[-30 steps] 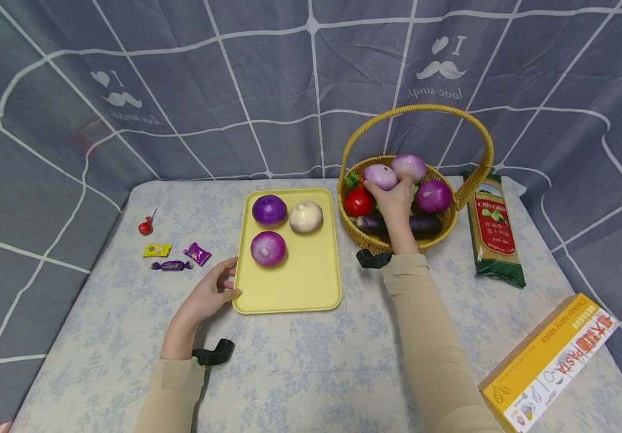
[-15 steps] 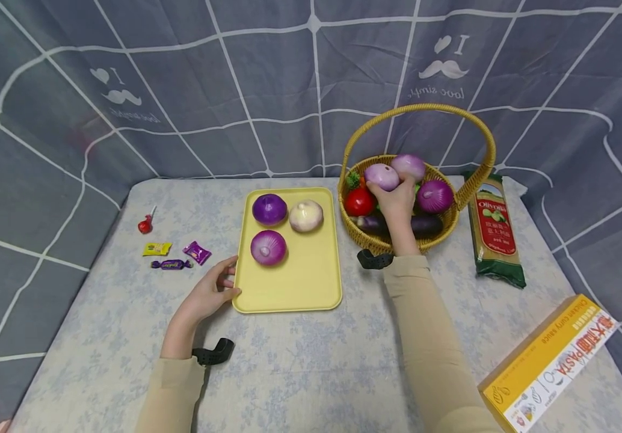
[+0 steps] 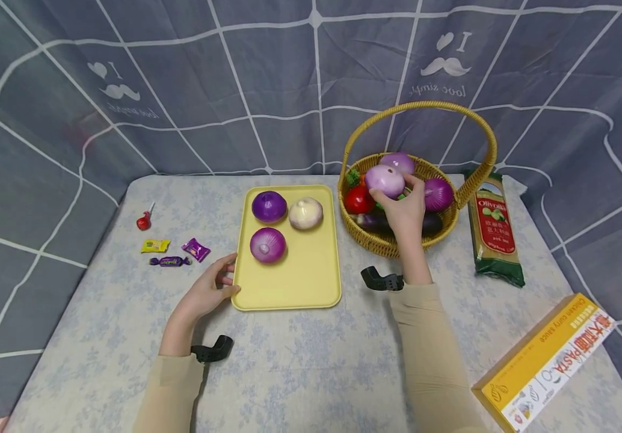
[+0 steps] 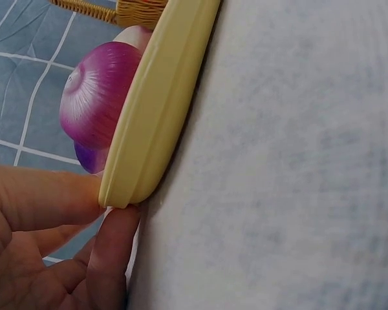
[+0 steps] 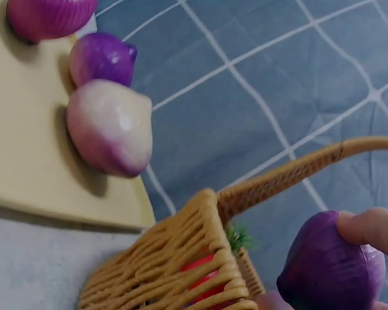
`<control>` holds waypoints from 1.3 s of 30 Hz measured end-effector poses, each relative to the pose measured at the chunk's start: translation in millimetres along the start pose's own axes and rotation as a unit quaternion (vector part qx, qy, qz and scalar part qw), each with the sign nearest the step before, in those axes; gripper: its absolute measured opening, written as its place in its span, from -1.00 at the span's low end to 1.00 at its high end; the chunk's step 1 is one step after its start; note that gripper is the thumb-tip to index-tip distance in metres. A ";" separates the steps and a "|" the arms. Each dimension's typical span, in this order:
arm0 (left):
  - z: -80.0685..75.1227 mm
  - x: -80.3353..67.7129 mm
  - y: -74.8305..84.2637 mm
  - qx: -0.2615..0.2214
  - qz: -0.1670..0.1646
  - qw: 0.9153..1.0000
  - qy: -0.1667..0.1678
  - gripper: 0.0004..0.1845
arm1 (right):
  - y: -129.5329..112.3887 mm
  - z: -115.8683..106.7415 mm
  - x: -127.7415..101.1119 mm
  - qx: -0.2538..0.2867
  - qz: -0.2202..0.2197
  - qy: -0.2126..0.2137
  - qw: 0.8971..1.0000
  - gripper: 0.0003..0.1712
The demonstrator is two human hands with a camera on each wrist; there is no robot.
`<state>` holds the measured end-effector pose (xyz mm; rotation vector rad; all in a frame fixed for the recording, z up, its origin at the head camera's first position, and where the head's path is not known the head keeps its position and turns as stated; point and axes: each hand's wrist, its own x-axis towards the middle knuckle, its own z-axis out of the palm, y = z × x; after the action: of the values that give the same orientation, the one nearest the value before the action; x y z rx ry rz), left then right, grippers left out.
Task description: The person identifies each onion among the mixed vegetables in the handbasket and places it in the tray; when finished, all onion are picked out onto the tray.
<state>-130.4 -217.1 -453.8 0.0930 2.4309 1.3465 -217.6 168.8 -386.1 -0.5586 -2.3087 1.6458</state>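
Observation:
My right hand (image 3: 407, 210) grips a pale purple onion (image 3: 384, 181) above the wicker basket (image 3: 365, 239). From the right wrist view, the same onion (image 5: 326, 268) shows a darker purple side, with my thumb and fingers around it. At the left rim of the yellow tray (image 3: 300, 288), my left hand (image 3: 207, 293) holds the edge. The left wrist view has one digit at the top of the rim and another finger (image 4: 113, 248) below it. On the tray lie a dark purple onion (image 3: 269, 207), a whitish-purple onion (image 3: 305, 214) and a magenta onion (image 3: 267, 245).
Still in the basket are a tomato (image 3: 358, 199), an eggplant (image 3: 372, 223) and two onions, one magenta (image 3: 438, 195). Its tall handle (image 3: 424, 104) arches overhead. A pasta bag (image 3: 496, 231) and yellow pasta box (image 3: 546, 361) lie right; wrapped candies (image 3: 170, 261) lie left.
My right hand has lifted the pale onion slightly from the pile and shifted a little right and nearer. Another onion behind it has moved left. My left hand stays at the tray.

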 end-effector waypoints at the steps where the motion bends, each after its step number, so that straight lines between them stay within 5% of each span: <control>1: -0.1 0.1 -0.1 -0.002 0.000 1.000 -0.001 -0.23 | -0.8 -1.2 -3.7 0.004 0.000 -0.003 1.000 -0.05; 11: -1.6 1.8 -0.8 0.002 0.004 1.000 -0.004 -0.23 | -5.3 -8.0 -38.1 0.058 -0.005 -0.072 0.996 -0.04; 18: -1.5 3.0 -1.9 0.008 0.005 1.000 -0.006 -0.23 | -9.1 -4.2 -55.6 0.107 -0.042 -0.168 0.979 -0.01; 29: 0.0 1.6 -1.2 0.006 -0.005 1.000 -0.005 -0.23 | -2.8 29.5 -86.3 0.005 -0.107 -0.230 0.967 -0.07; 39: -1.5 1.7 -0.3 0.010 -0.011 1.000 -0.003 -0.23 | 13.0 52.1 -93.7 -0.030 -0.103 -0.258 0.960 -0.05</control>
<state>-132.4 -218.1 -453.8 0.0743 2.4346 1.3105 -153.3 86.6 -414.0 0.1280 -2.6609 1.7816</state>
